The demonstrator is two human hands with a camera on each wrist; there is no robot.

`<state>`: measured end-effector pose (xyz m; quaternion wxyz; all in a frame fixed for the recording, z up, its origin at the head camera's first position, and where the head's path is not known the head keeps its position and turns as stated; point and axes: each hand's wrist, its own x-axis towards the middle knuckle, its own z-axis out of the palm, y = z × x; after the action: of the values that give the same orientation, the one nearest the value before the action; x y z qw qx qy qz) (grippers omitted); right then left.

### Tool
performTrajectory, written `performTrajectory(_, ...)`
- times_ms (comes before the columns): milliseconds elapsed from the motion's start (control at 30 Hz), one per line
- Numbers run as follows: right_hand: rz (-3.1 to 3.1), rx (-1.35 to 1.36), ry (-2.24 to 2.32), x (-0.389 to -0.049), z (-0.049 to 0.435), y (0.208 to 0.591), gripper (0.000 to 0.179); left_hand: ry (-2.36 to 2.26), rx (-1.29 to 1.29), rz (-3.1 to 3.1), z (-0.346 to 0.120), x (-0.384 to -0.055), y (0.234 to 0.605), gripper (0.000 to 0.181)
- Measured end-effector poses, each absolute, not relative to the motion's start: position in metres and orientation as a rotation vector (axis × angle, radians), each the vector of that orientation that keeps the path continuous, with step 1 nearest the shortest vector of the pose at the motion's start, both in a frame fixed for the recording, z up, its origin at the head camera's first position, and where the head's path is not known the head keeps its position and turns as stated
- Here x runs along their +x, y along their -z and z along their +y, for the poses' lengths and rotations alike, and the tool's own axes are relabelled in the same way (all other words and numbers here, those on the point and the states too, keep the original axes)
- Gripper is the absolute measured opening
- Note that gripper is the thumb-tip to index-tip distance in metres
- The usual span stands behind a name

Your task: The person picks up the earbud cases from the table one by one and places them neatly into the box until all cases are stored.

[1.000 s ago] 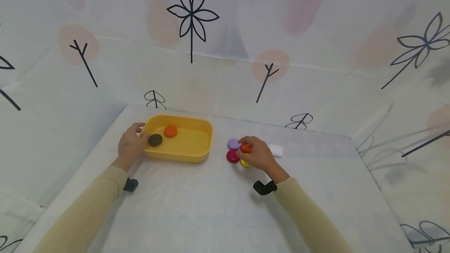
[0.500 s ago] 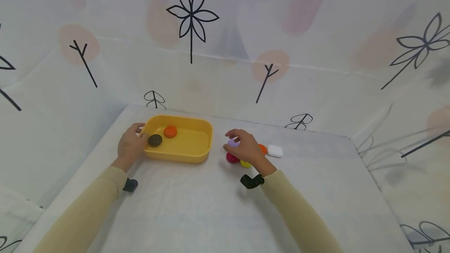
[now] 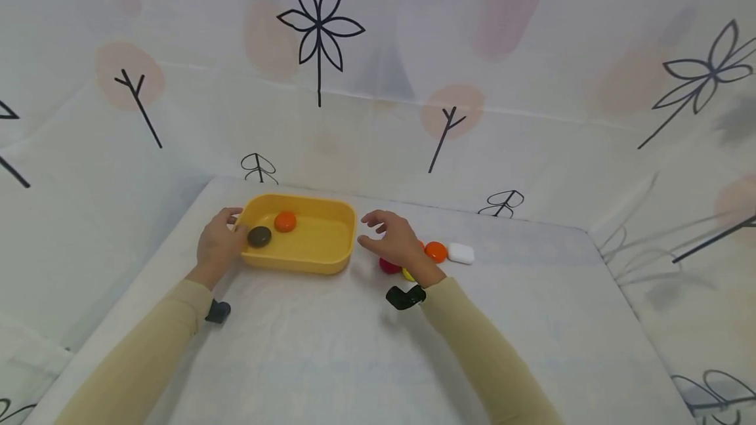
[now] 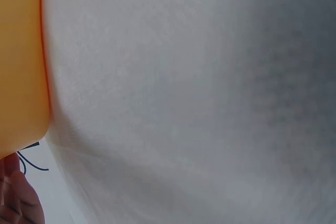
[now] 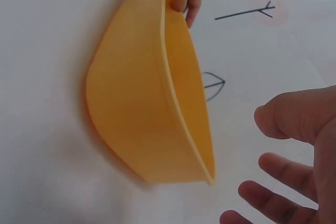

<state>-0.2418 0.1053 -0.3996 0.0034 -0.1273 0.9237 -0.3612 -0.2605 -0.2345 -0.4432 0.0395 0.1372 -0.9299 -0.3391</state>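
At the bottom of the frame, the left sleeve (image 3: 142, 353) and right sleeve (image 3: 490, 353) reach in over the pale desk (image 3: 307, 346), a dark wrist device (image 3: 218, 311) beside the left cuff and another dark device (image 3: 405, 297) by the right. Beyond them, right of centre, a yellow piece (image 3: 408, 275) and a crimson piece (image 3: 390, 266) show partly from under the right hand (image 3: 394, 239), whose thumb and fingers stand apart with nothing visible between them. Farther right lie an orange disc (image 3: 436, 252), a sliver of perhaps another against the wrist, and a white block (image 3: 461, 253). Left of centre is the yellow tray (image 3: 295, 263), its left edge gripped by the left hand (image 3: 218, 239); it contains a dark disc (image 3: 259, 236) and, beyond that, a red-orange disc (image 3: 285, 221). With two pieces inside and several outside, the work seems only partway along. The right hand hides whatever else lies beneath it, and the tray's raised right wall stands just beside its fingertips. A flower-printed cloth (image 3: 366, 143) closes off the back.
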Motion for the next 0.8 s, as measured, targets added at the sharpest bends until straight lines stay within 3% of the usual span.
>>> performTrajectory(333, 2.836, -0.548, 1.239, -0.253, 0.073, 0.396, 0.039, 1.037, 0.46, -2.847, -0.233, -0.264, 0.445, 0.049)
performTrajectory(800, 2.801, -0.491, 1.281, -0.263, 0.029, 0.405, 0.043, 1.03, 0.441, -2.852, -0.234, -0.264, 0.446, 0.05)
